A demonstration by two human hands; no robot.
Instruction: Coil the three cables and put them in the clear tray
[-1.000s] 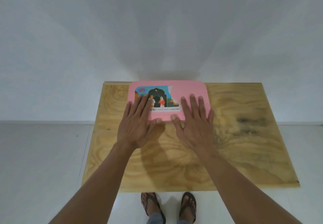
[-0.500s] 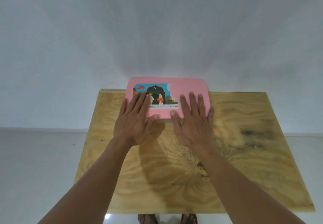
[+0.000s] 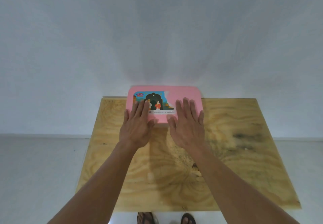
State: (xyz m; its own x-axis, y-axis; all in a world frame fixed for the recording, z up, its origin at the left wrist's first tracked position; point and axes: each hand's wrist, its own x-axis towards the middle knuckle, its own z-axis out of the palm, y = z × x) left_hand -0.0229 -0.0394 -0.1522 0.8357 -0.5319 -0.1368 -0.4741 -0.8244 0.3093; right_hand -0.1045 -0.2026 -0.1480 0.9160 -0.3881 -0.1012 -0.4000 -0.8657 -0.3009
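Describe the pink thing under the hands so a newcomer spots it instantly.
Start at the bare plywood board. At its far edge, against the white wall, lies a flat pink rounded-corner lid. Only it bears a colourful, partly torn sticker; both hands rest flat on it.

table (image 3: pixel 236 162): bare grainy plywood, matt | lid (image 3: pixel 185 93): smooth pink plastic | label (image 3: pixel 153 101): printed paper

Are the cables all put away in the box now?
I can't see any cables. A pink lid with a picture label covers the container on the wooden table, so anything inside is hidden. Right now the left hand and right hand lie flat on that lid, fingers straight. Whether coiling is finished or not started, this view doesn't tell.
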